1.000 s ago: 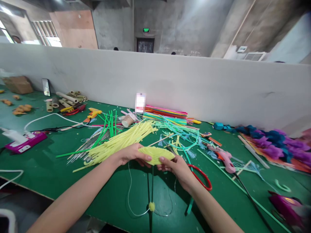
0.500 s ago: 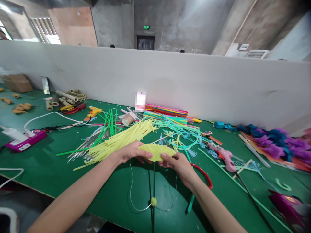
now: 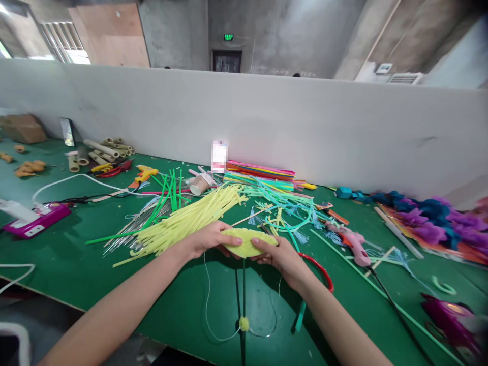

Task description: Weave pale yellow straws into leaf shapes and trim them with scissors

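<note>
A yellow leaf-shaped piece of fuzzy chenille stems spans the middle of the head view. My left hand pinches its left end, thumb on top and fingers underneath. On the other end, my right hand grips in the same way, so the two thumbs almost meet. Below the piece runs a thin dark rod with a small yellow fuzzy ball on it. Thin pale wire loops out from both sides of the ball. Whether the rod joins the piece is hidden.
Yellow chenille stems lie in a heap beyond my left hand. A pink glue gun and red-handled pliers or scissors are at right. A yellow glue gun and purple power strip lie left. A white partition stands behind.
Both hands still hold the yellow piece, which has shifted and tilted slightly. The ball and wire sit a little lower and further right in view. The camera has moved slightly.
</note>
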The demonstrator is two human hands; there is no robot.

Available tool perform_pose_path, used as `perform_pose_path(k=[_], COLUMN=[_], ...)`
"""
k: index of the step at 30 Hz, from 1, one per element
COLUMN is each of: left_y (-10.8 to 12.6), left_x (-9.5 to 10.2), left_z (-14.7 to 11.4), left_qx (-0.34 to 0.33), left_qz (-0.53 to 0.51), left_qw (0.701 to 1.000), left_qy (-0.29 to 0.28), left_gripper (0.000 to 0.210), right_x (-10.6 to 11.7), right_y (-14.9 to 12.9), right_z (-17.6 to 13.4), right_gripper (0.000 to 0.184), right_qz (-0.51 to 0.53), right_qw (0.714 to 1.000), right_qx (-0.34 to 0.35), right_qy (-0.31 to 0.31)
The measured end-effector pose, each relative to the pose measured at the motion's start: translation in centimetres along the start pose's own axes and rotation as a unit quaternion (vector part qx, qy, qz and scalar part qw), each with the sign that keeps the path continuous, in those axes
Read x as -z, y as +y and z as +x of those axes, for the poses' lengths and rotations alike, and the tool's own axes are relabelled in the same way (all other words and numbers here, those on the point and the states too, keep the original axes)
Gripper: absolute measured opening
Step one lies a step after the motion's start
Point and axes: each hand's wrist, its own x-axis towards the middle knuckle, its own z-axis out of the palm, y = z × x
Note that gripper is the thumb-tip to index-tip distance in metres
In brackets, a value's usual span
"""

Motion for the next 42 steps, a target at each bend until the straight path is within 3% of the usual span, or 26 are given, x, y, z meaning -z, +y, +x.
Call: perform_pose_path(k=[15,20,23,28,42], left_y=[0.0,-0.3,-0.2,0.2,-0.3], left_x=[0.5,0.0,-0.6,-1.4,-0.9], left_z=[0.4,0.4,0.4,0.4,1.0], left_qx=[0.021,-0.006,-0.006,0.026,0.051], left_qz=[0.000,0.027,0.039,0.031,-0.006], left_qw=[1.000,0.999,0.997,0.997,0.997], left_qy=[0.011,0.046,0.063,0.063,0.051], left_gripper=[0.041,0.039,0.040,0.044,0.041], right_x=[0.5,0.7,0.6,0.4,1.3], right_y=[0.5,-0.1,-0.2,0.1,0.4], right_z=[0.4,0.2,0.4,0.9,1.2], right_gripper=[0.038,0.039,0.040,0.039,0.036], right_qz=[0.003,-0.042,-0.041,-0.061,-0.059], right_qw=[0.999,0.999,0.999,0.998,0.998], right_qx=[0.032,0.022,0.003,-0.010,0.006], right_qy=[0.009,-0.024,-0.011,0.024,-0.014])
